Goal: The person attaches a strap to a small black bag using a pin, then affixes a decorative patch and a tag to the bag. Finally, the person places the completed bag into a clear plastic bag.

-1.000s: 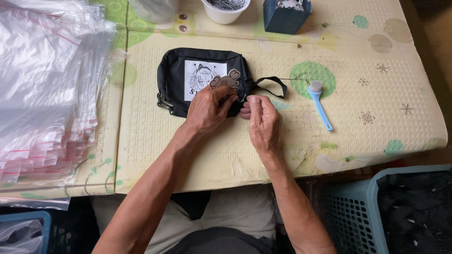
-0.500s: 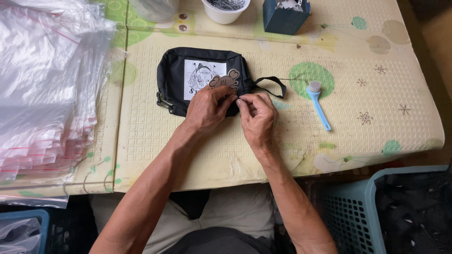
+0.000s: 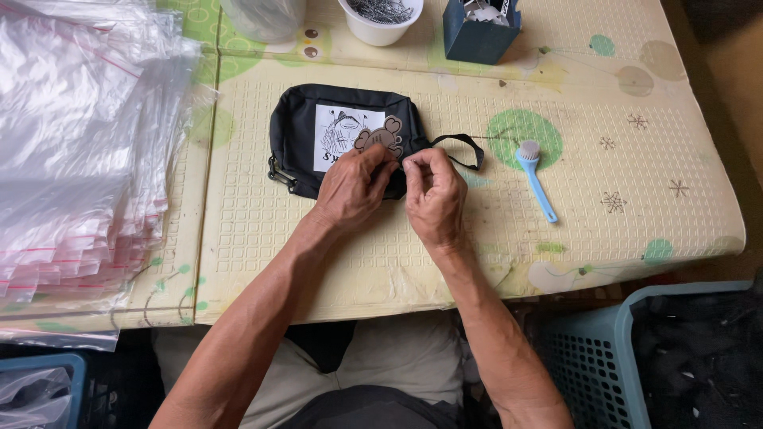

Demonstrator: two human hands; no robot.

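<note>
Your left hand (image 3: 354, 187) pins the black fabric pouch (image 3: 342, 137) flat while your right hand (image 3: 433, 195) pinches closed at its brown bear-shaped tag (image 3: 381, 137), steadying it

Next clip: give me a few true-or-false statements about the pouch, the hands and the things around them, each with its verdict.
1. Both hands rest on the black pouch. True: left hand and right hand meet at its lower right edge.
2. The blue brush lies left of the pouch. False: it lies to the right.
3. Clear plastic bags are stacked at the left. True.
4. The white cup is empty. False: it holds small metal pieces.
</note>
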